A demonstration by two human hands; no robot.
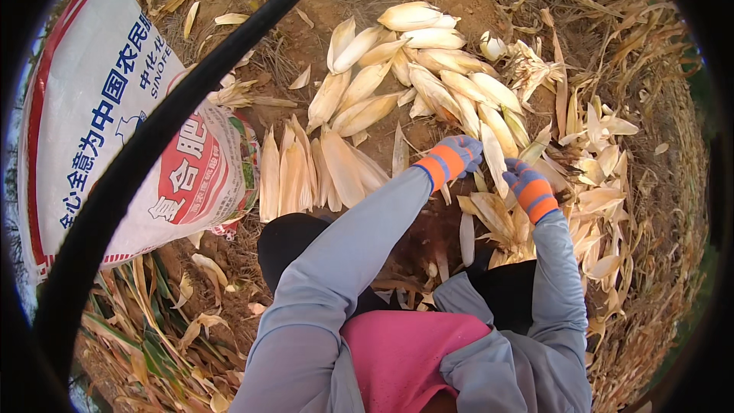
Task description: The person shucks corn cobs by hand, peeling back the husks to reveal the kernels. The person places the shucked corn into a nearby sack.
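An ear of corn in its pale husk (493, 159) stands between my two hands, its lower end toward me. My left hand (453, 159), in a grey glove with orange bands, closes on its left side. From the right, my right hand (530, 188), gloved the same way, pinches the husk near the lower end. The fingertips of both are partly hidden. Just beyond lies a heap of husked-over corn ears (432, 88). Loose stripped husks (489, 218) spread beneath my right hand.
A large white woven sack (99, 76) with red print stands at the left, crossed by a dark strap or cable (153, 138). Fanned dry husks (306, 168) lie left of my left arm. More husks (604, 199) pile up at the right. Dry stalks (153, 336) cover the ground at lower left.
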